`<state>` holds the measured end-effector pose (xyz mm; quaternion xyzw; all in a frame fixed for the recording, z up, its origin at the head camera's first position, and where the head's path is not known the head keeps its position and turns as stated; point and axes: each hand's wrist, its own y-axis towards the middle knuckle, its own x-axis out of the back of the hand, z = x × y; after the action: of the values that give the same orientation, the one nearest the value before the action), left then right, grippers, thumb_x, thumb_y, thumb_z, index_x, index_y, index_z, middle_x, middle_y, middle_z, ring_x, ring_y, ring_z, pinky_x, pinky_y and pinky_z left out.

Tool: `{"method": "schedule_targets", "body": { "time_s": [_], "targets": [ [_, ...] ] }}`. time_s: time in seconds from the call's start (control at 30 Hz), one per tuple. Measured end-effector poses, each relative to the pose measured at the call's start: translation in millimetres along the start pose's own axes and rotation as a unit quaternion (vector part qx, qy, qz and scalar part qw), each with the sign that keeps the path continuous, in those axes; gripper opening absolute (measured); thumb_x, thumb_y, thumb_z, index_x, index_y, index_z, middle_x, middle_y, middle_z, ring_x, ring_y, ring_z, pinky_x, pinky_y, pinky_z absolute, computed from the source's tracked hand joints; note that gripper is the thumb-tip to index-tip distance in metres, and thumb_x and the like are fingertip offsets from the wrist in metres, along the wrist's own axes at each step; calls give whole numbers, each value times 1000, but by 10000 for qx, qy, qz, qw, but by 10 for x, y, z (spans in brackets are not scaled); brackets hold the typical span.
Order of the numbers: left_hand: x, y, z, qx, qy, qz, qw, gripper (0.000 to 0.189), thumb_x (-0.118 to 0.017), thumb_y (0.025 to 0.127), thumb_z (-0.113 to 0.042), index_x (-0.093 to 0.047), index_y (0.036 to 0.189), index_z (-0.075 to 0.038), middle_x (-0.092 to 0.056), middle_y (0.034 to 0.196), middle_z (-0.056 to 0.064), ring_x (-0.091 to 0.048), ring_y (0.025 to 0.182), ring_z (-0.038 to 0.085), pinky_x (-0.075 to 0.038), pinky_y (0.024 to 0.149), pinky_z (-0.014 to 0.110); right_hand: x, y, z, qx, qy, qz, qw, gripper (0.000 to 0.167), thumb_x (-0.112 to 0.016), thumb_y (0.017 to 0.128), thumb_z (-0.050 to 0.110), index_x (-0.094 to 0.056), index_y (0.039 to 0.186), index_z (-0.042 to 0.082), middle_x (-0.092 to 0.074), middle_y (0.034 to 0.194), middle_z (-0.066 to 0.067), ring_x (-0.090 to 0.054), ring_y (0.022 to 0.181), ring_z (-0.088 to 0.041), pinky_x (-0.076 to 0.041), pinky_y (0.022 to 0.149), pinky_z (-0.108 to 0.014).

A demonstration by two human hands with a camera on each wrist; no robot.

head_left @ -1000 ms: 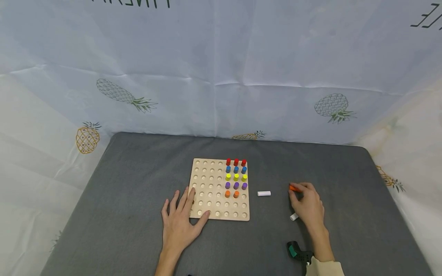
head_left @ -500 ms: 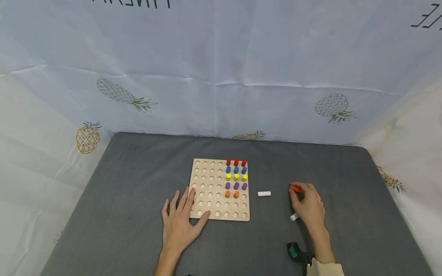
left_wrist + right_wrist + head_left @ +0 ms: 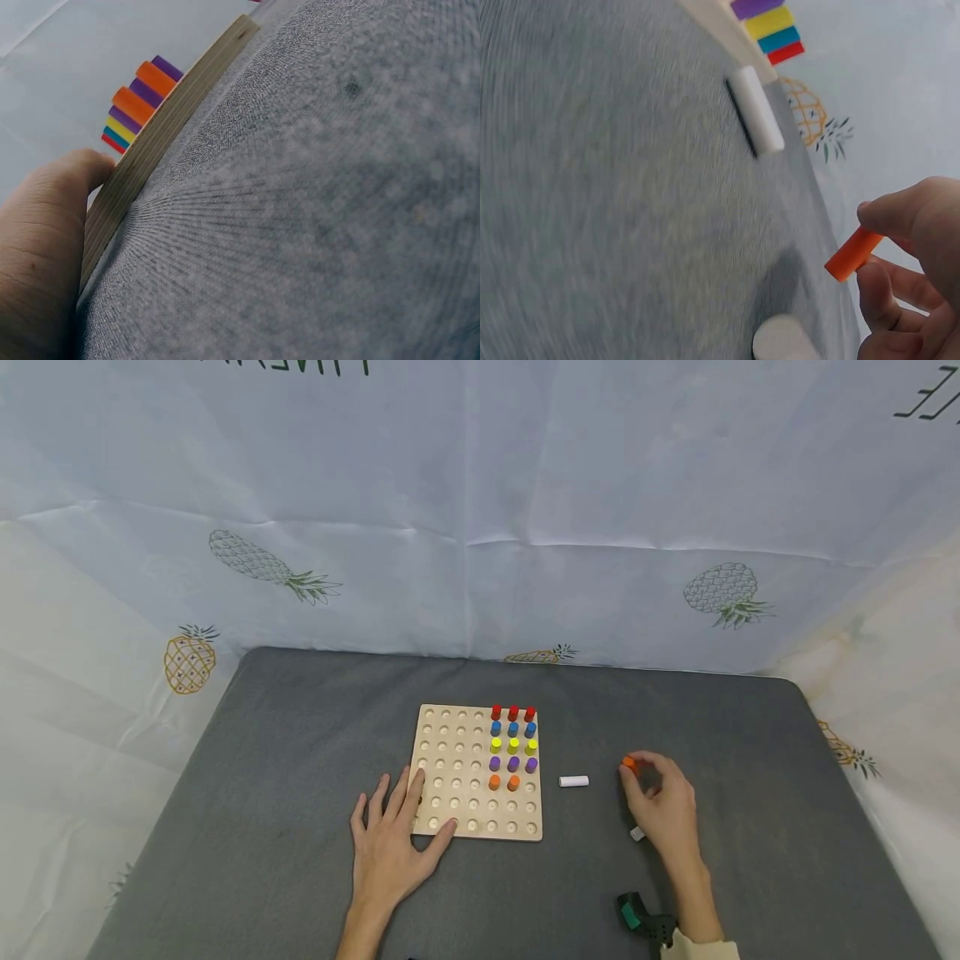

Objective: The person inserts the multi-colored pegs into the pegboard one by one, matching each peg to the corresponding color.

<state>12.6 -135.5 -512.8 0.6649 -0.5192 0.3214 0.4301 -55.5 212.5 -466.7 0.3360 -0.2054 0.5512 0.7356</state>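
Note:
A square wooden pegboard (image 3: 446, 789) lies on the grey table. Upright pegs fill its right-hand columns in rows of red, blue, yellow and purple, with two orange pegs (image 3: 513, 783) in the row below. My left hand (image 3: 393, 852) rests spread over the board's near left corner, thumb on the front edge. Right of the board, my right hand (image 3: 666, 806) pinches an orange peg (image 3: 852, 253) between thumb and fingers, raised over the cloth. One white peg (image 3: 573, 782) lies between board and right hand. A second white peg (image 3: 637, 833) is partly hidden beneath that hand.
The grey cloth (image 3: 300, 760) covers the tabletop. A black and green device (image 3: 641, 917) sits by the right wrist. Behind the table hangs a pale curtain (image 3: 465, 593) printed with pineapples.
My right hand has lifted slightly and shifted a little left, turning the orange peg more upright. My left hand and the board have stayed put.

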Motion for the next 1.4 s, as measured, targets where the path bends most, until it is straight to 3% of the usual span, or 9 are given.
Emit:
{"method": "schedule_targets", "body": {
  "time_s": [0.4,0.7,0.8,0.9,1.07,1.4],
  "targets": [
    [-20,1,-3,31,-106,-133,9999,83,-72,84,-60,-49,153,-21,-54,154,10,-43,145,42,-19,118,68,-160,-94,188,71,513,272,9983,20,-79,88,7,-72,107,7,-73,97,-12,-32,40,5,-29,36,-18],
    [-8,157,38,-159,-190,-707,9972,72,-74,83,-50,-60,144,-16,-72,121,15,-59,119,40,-39,99,61,-288,-128,301,191,673,428,9966,21,-80,86,5,-73,106,8,-71,89,-9,-33,41,5,-31,37,-19],
    [-15,207,56,-206,-377,-697,9966,67,-73,84,-46,-61,142,-14,-69,126,16,-57,125,40,-36,110,61,-304,-144,371,110,700,529,9961,22,-80,87,5,-72,107,8,-64,77,-9,-33,41,4,-31,37,-19],
    [-24,216,73,-219,-526,-547,9969,63,-72,88,-42,-61,143,-14,-63,141,17,-50,138,41,-28,120,62,-328,-148,432,101,812,589,9949,22,-80,87,6,-72,107,9,-58,65,-5,-33,40,4,-31,36,-19],
    [-35,207,86,-159,-552,-242,9981,56,-65,96,-39,-56,148,-18,-55,153,14,-41,148,40,-23,123,59,-367,-147,509,102,936,676,9933,21,-80,87,7,-72,107,10,-45,49,0,-32,39,5,-29,36,-18],
    [-52,216,80,-193,-575,-320,9976,55,-65,96,-37,-57,147,-19,-56,151,13,-43,146,39,-24,123,59,-427,-165,580,156,996,719,9923,21,-80,87,6,-73,106,9,-56,68,-6,-35,42,2,-31,37,-18]
  ]
}}
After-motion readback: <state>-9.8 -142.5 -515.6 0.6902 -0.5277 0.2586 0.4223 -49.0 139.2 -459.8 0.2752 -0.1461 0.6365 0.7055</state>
